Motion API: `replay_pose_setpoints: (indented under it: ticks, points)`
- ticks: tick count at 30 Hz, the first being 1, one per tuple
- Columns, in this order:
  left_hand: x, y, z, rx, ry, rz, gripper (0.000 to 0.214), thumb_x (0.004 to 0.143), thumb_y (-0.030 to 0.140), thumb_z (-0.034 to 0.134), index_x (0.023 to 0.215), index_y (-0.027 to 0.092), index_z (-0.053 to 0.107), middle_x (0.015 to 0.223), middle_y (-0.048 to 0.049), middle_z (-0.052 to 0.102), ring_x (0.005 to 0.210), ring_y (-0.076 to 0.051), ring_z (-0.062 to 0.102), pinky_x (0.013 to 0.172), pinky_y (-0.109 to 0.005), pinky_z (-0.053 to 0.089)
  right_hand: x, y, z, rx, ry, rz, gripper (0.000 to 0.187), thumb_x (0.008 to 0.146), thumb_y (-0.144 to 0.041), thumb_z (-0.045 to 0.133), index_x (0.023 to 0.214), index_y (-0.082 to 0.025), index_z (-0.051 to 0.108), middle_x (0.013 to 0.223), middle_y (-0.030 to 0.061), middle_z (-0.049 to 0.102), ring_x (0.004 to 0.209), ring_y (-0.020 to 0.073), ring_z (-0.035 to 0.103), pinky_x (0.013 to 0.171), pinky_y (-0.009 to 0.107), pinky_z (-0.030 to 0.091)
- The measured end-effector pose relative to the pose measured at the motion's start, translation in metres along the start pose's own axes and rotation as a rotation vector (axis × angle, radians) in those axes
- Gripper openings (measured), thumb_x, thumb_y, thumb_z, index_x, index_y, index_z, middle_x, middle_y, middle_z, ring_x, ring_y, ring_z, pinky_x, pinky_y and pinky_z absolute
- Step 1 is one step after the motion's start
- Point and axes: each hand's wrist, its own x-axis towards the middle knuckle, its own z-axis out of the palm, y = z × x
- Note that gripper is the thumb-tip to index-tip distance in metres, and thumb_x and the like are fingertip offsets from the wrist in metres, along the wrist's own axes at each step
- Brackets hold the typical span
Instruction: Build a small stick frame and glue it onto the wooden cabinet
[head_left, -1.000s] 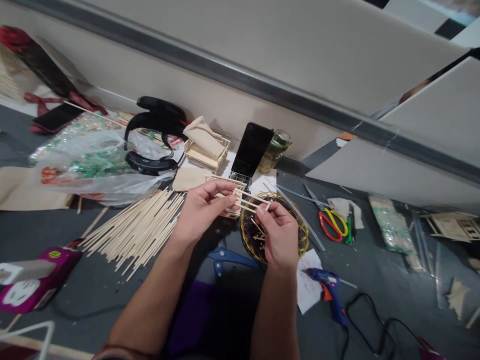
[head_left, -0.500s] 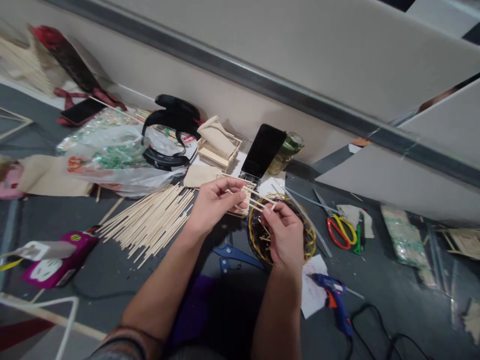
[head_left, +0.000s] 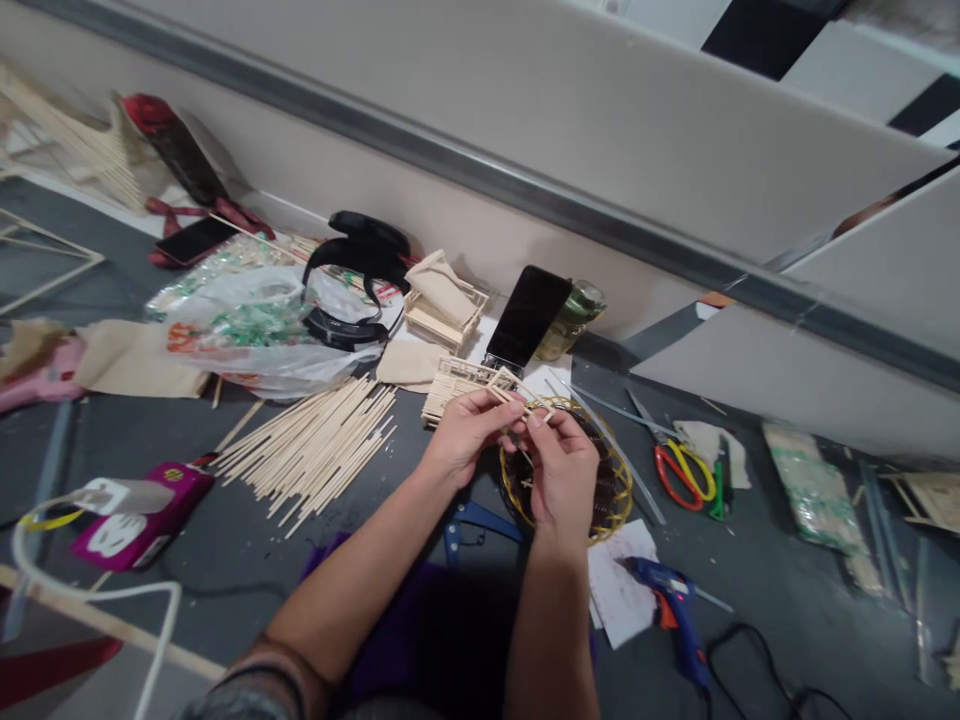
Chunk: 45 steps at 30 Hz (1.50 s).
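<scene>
A small frame of thin wooden sticks is held between my two hands, above the near edge of a dark woven basket with a yellow rim. My left hand pinches its left part between thumb and fingers. At its right end, my right hand grips it the same way. The fingers hide part of the frame. Behind my left hand sits a little structure built of sticks. To the left lies a fanned pile of loose wooden sticks.
A blue glue gun rests by white paper at right, its cord trailing. Scissors with red and yellow handles lie beyond. Behind stand a phone and a green jar. A plastic bag and purple box are left.
My left hand has moved nearer to my right, and the stick frame is turned to another angle between them. The stick structure behind shows more. The camera view has shifted slightly.
</scene>
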Motion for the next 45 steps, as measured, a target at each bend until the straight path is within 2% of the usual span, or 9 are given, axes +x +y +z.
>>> replay_pose_setpoints:
  ticks: [4, 7, 17, 30, 37, 45]
  points:
    - [-0.001, -0.003, 0.002, 0.004, 0.067, 0.037, 0.032, 0.055, 0.032, 0.088, 0.073, 0.012, 0.071, 0.069, -0.0022, 0.068, 0.057, -0.009, 0.061, 0.045, -0.017, 0.047, -0.001, 0.003, 0.003, -0.02, -0.013, -0.03, 0.025, 0.063, -0.032, 0.079, 0.075, -0.018, 0.062, 0.068, -0.0027, 0.063, 0.061, 0.0105, 0.058, 0.056, 0.022, 0.045]
    - [0.0, -0.003, 0.0, 0.018, 0.088, 0.059, 0.033, 0.057, 0.034, 0.086, 0.076, 0.012, 0.072, 0.068, -0.0022, 0.067, 0.056, -0.009, 0.059, 0.045, -0.017, 0.047, -0.002, 0.005, 0.004, -0.032, -0.028, -0.051, 0.024, 0.064, -0.031, 0.079, 0.076, -0.018, 0.063, 0.07, -0.0023, 0.064, 0.062, 0.0106, 0.059, 0.058, 0.022, 0.046]
    - [0.001, 0.002, -0.005, 0.039, 0.095, 0.074, 0.03, 0.059, 0.032, 0.086, 0.078, 0.013, 0.074, 0.059, 0.0002, 0.065, 0.048, -0.006, 0.054, 0.044, -0.016, 0.044, -0.002, 0.005, 0.003, -0.1, -0.052, -0.064, 0.023, 0.064, -0.029, 0.08, 0.081, -0.018, 0.07, 0.075, -0.0016, 0.069, 0.064, 0.0098, 0.057, 0.064, 0.024, 0.046]
    - [0.0, 0.012, -0.011, 0.154, 0.062, 0.029, 0.034, 0.056, 0.036, 0.086, 0.078, 0.013, 0.073, 0.07, -0.0047, 0.07, 0.058, -0.012, 0.062, 0.047, -0.018, 0.047, -0.001, 0.004, 0.0, -0.198, -0.071, -0.079, 0.024, 0.066, -0.032, 0.078, 0.085, -0.019, 0.072, 0.082, 0.001, 0.072, 0.072, 0.0141, 0.061, 0.07, 0.028, 0.05]
    - [0.002, 0.012, -0.009, 0.125, 0.095, 0.032, 0.036, 0.051, 0.037, 0.088, 0.073, 0.013, 0.073, 0.063, -0.0023, 0.066, 0.052, -0.009, 0.056, 0.043, -0.017, 0.044, 0.0, 0.007, 0.0, -0.193, -0.058, -0.117, 0.028, 0.066, -0.032, 0.078, 0.09, -0.019, 0.07, 0.085, 0.0017, 0.071, 0.076, 0.0151, 0.062, 0.074, 0.03, 0.05]
    - [0.004, 0.009, -0.011, 0.114, 0.075, 0.026, 0.036, 0.053, 0.037, 0.088, 0.074, 0.012, 0.073, 0.062, -0.0032, 0.068, 0.053, -0.009, 0.058, 0.044, -0.017, 0.044, 0.0, 0.004, -0.001, -0.214, -0.075, -0.103, 0.021, 0.068, -0.033, 0.076, 0.079, -0.018, 0.066, 0.074, -0.0014, 0.066, 0.068, 0.0123, 0.057, 0.068, 0.026, 0.047]
